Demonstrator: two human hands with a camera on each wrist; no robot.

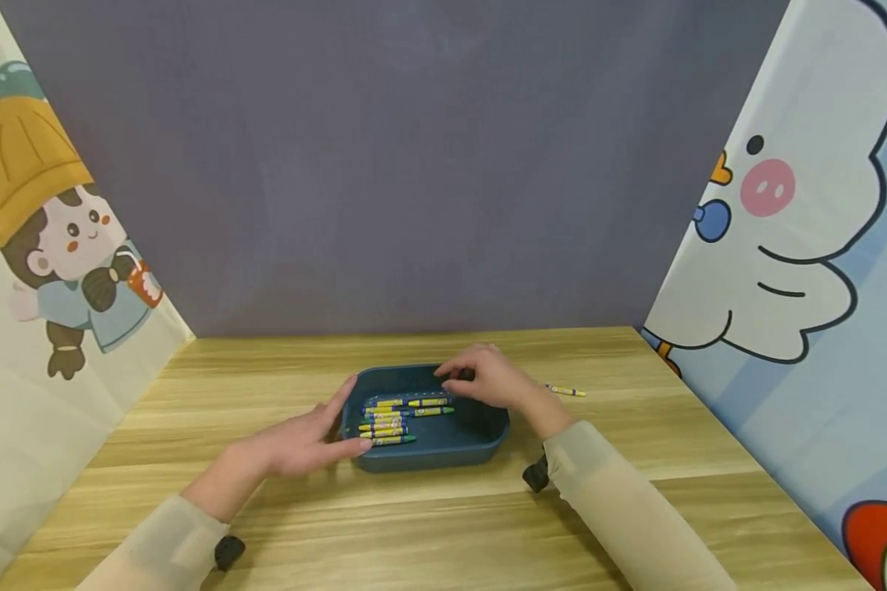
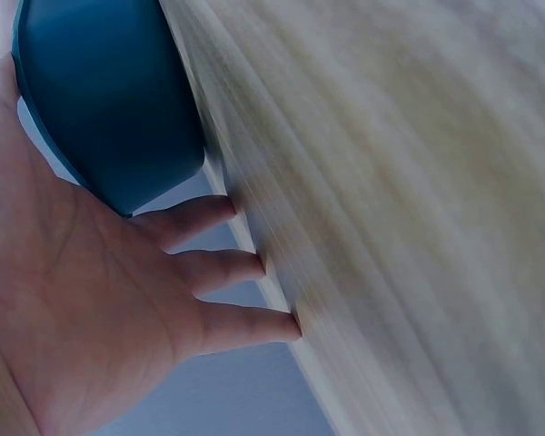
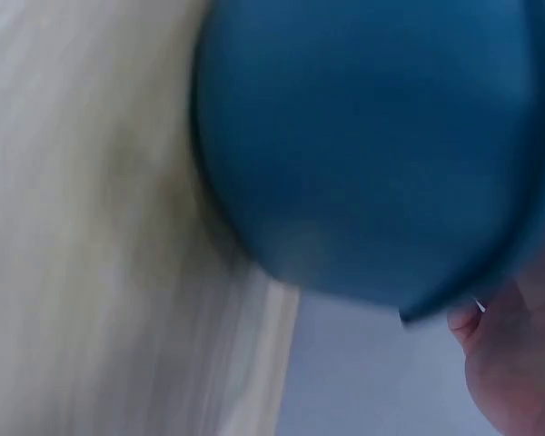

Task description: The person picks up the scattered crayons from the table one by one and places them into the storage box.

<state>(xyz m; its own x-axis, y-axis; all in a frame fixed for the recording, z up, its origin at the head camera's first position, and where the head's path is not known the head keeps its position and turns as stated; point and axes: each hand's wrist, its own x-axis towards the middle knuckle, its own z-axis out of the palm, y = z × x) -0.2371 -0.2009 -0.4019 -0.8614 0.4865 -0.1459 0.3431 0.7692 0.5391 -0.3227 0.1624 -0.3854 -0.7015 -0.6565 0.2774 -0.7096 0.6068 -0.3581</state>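
A dark blue rectangular box (image 1: 429,461) stands on the table, with several yellow-wrapped crayons (image 1: 384,423) lying in its left half. My left hand (image 1: 306,443) is at the box's left end, thumb by the front corner and index finger along the back corner. In the left wrist view its other fingers (image 2: 245,324) reach straight down to the tabletop. Over the box's back right part hovers my right hand (image 1: 491,377), thumb and index finger apart with a dark gap between them. The right wrist view shows it mostly hidden behind the box wall (image 3: 363,154).
One more yellow crayon (image 1: 567,391) lies on the wooden table (image 1: 414,533) right of the box, partly behind my right forearm. A grey panel (image 1: 414,164) rises behind the table; printed cartoon panels flank both sides.
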